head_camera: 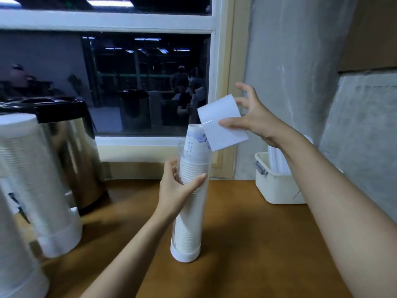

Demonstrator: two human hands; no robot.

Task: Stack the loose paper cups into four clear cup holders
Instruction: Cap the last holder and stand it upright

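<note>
A tall clear cup holder (189, 214) with a white base stands upright on the wooden counter (247, 244), packed with stacked white paper cups (194, 147) whose top one sticks out above the rim. My left hand (178, 186) grips the holder near its upper part. My right hand (251, 117) holds a loose white paper cup (222, 122) upside down and tilted, just above and right of the stack, thumb on its side.
Two more filled clear holders (36, 181) stand at the left, the nearest one (15, 265) at the frame's corner. A steel urn with a black lid (71, 134) sits behind them. A white lidded box (277, 181) stands at the right by the grey wall. A dark window is behind.
</note>
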